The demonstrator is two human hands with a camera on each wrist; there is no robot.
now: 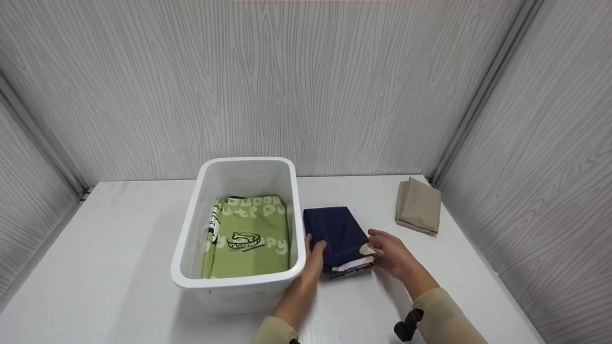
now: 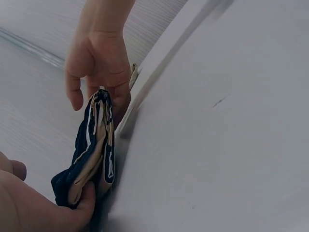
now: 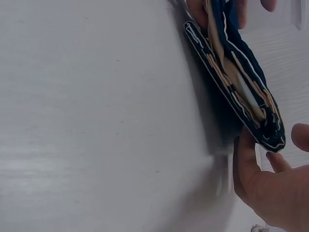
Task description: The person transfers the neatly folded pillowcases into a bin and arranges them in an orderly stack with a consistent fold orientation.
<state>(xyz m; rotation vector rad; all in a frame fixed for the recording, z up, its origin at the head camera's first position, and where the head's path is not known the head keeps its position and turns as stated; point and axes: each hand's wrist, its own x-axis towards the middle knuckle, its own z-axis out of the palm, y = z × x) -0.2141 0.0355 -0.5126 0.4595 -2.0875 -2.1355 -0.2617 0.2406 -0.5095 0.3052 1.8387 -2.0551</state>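
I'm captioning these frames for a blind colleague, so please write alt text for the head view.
A person's left hand and right hand flank a folded navy cloth at a white table. Left of the cloth, a white bin holds folded green fabric with pale lettering; farther right lies a folded beige cloth.

Folded navy cloth (image 1: 337,234), thickly layered, tan and white at its near edge, right side tilted up off the table (image 1: 105,267), just beside the white bin (image 1: 239,282)
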